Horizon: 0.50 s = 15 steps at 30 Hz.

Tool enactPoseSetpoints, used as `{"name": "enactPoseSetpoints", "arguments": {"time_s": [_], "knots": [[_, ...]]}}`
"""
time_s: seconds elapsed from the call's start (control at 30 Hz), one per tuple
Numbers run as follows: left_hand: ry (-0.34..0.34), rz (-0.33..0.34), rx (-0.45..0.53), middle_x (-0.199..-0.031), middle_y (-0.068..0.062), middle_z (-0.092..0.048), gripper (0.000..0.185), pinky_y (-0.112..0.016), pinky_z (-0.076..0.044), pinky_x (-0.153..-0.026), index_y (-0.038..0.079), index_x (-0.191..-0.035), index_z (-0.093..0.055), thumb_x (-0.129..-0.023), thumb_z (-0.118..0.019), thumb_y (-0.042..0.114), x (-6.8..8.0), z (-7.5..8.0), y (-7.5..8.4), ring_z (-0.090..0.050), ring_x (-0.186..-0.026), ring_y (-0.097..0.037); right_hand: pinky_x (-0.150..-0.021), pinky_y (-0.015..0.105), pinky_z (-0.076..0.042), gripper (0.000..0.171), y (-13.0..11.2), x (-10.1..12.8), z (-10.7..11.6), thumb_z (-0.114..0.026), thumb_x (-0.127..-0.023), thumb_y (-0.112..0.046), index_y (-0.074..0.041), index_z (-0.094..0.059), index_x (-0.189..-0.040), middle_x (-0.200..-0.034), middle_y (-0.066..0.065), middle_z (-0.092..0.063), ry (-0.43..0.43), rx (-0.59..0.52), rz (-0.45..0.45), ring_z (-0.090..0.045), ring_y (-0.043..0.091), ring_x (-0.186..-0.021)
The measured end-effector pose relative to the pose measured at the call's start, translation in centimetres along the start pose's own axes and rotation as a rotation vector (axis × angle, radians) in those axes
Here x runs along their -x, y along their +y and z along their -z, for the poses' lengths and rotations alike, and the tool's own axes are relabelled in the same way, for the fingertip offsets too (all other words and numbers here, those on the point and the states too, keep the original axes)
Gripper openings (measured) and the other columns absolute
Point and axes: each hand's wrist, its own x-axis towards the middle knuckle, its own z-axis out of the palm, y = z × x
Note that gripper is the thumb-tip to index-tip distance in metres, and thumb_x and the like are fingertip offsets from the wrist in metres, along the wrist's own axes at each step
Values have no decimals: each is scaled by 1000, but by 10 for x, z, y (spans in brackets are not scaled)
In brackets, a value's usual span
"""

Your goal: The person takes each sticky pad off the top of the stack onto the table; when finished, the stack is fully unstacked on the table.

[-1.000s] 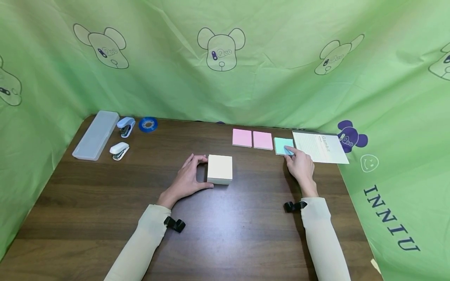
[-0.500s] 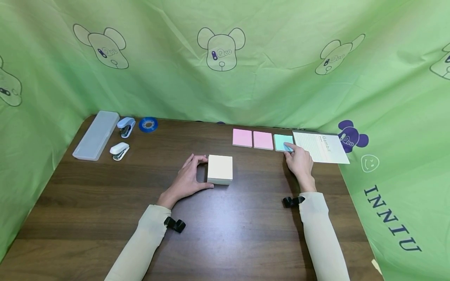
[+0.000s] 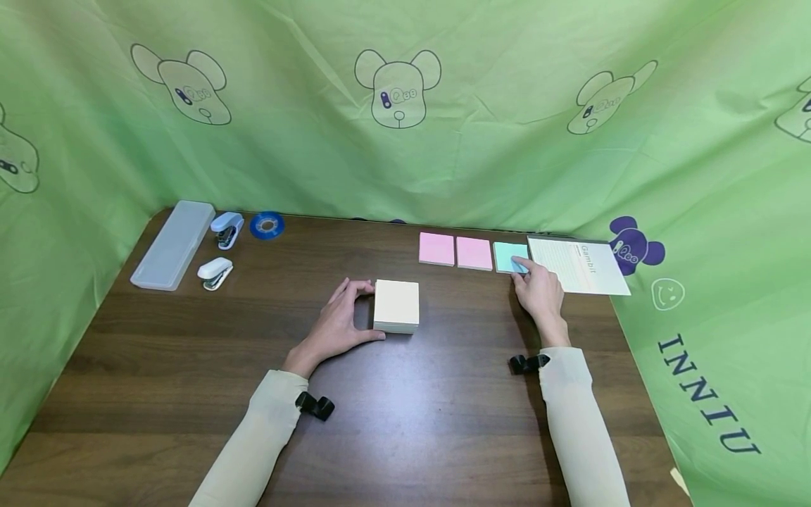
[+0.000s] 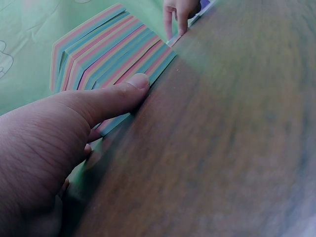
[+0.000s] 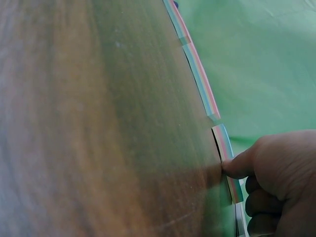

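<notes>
A cream note cube [image 3: 396, 304] with striped sides [image 4: 108, 49] sits mid-table. My left hand [image 3: 366, 310] grips its left side, with the thumb [image 4: 116, 96] on the near face and the fingers over the far edge. A teal sticky pad [image 3: 507, 255] lies to the right of two pink pads [image 3: 436, 248] [image 3: 474, 253]. My right hand [image 3: 516, 272] rests its index finger on the teal pad's near right corner. In the right wrist view the thumb [image 5: 242, 163] presses the pad's edge [image 5: 223, 140].
A printed sheet [image 3: 579, 266] lies right of the teal pad at the table's right edge. Far left are a clear pencil case [image 3: 172, 243], two small staplers [image 3: 227, 227] [image 3: 215, 271] and a blue tape roll [image 3: 267, 224]. Green cloth encloses the table.
The right hand slid the teal pad a little farther away, into line with the pink pads. It has since stayed still. The left hand has not moved.
</notes>
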Motion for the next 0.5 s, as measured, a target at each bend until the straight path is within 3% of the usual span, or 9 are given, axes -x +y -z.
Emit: {"name": "enactPoseSetpoints", "arguments": {"time_s": [0.2,0.3,0.5], "knots": [[-2,8,-4,-148,-17,-63,90,-47,-12,-142,3,-142,-49,-76,-106,22,0,0,0,-49,-156,-34,-51,41,-44,44,34,-15,-21,-75,-104,-26,-26,-73,-148,-50,-3,-48,-4,4,14,-49,23,-56],[-2,8,-8,-148,-17,-64,90,-47,-11,-142,3,-142,-49,-76,-106,22,0,-1,-1,-49,-156,-34,-50,41,-39,43,19,-6,-12,-75,-104,-21,-18,-73,-147,-50,-3,-47,20,-10,32,-45,22,-54],[-1,8,-4,-148,-17,-63,90,-47,-11,-142,3,-142,-49,-76,-106,22,0,-1,-1,-49,-156,-34,-49,37,-31,41,6,6,2,-74,-104,-21,-16,-75,-144,-54,-8,-42,45,-130,75,-36,15,-53]]}}
